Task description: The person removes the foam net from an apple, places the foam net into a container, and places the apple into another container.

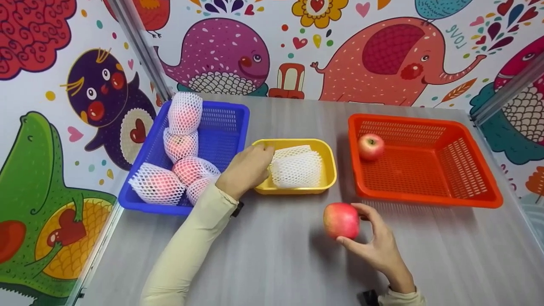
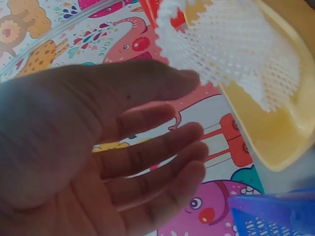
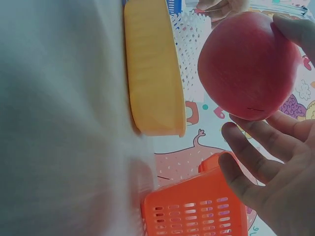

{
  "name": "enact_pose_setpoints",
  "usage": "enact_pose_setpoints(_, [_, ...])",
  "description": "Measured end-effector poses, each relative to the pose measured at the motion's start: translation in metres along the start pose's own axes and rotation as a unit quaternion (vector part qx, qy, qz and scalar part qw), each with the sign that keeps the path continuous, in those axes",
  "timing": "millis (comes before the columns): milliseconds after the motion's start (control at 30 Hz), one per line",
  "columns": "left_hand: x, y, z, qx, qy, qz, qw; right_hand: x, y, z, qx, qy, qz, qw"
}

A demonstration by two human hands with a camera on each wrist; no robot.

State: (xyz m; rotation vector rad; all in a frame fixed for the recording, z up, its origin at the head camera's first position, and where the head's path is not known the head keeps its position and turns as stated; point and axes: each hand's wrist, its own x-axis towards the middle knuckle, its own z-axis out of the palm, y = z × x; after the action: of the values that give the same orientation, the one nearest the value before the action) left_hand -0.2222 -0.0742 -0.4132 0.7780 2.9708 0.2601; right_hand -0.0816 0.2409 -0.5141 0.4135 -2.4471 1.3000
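A: What carries all these things?

B: A grey tabletop (image 1: pixel 263 263). On its right side stands an orange-red basket (image 1: pixel 429 203), on the left a blue basket (image 1: pixel 243 123), and between them a smaller yellow tray (image 1: pixel 293 191).

A: And how are the two hands?

B: The left hand (image 1: pixel 248 168) is at the left end of the tray. Its fingers are loosely curved, apart from the thumb, and seem to hold nothing. Whether the thumb tip touches the foam there, I cannot tell. The right hand (image 1: pixel 378 242), at the near right, has thumb and fingers bent around a bare red apple (image 1: pixel 341 220), which is above the tabletop, nearer than the tray and the orange-red basket.

A: What lies in the tray?

B: White foam nets (image 1: pixel 299 170), flat and overlapping. I think it is better to pinch only one by its loose edge and slide it sideways, because two layers could easily come together.

A: And for the apple?

B: In my judgement, the grip should be firm but gentle, since smooth skin may slip or bruise. Keeping it low would be safer.

A: Are there more apples?

B: Yes. One loose apple (image 1: pixel 371 147) sits at the left side inside the orange-red basket. At least five netted apples (image 1: pixel 187 114) are in the blue one, some partly behind the left arm.
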Motion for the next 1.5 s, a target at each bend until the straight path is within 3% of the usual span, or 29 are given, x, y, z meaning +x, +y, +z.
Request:
enact_pose_setpoints(233, [-0.025, 0.012, 0.006, -0.005, 0.088, 0.047, 0.995, 0.001, -0.002, 0.001, 0.0, -0.002, -0.009, 1.0])
enact_pose_setpoints(367, [-0.042, 0.018, 0.014, -0.007, 0.107, 0.07, 0.9918, 0.003, -0.003, 0.002, 0.002, 0.001, -0.017, 1.0])
enact_pose_setpoints(667, [-0.068, 0.025, 0.036, -0.022, 0.083, 0.083, 0.9928, 0.001, -0.002, 0.003, -0.005, 0.003, -0.012, 1.0])
enact_pose_setpoints(933, [-0.077, 0.024, 0.049, -0.044, 0.053, 0.071, 0.9951, 0.009, -0.005, -0.004, -0.017, -0.01, -0.029, 0.999])
enact_pose_setpoints(1100, [-0.079, 0.023, 0.05, -0.052, 0.028, 0.058, 0.9966, 0.032, -0.005, -0.027, -0.063, -0.018, -0.078, 0.995])
enact_pose_setpoints(1267, [-0.082, 0.021, 0.052, -0.055, 0.013, 0.051, 0.9971, 0.07, -0.003, -0.067, -0.152, -0.033, -0.108, 0.982])
enact_pose_setpoints(1333, [-0.083, 0.021, 0.053, -0.057, 0.009, 0.047, 0.9972, 0.088, -0.001, -0.085, -0.184, -0.047, -0.096, 0.977])
enact_pose_setpoints(1500, [-0.085, 0.021, 0.054, -0.066, -0.008, 0.037, 0.9971, 0.132, 0.011, -0.123, -0.251, -0.103, -0.003, 0.963])
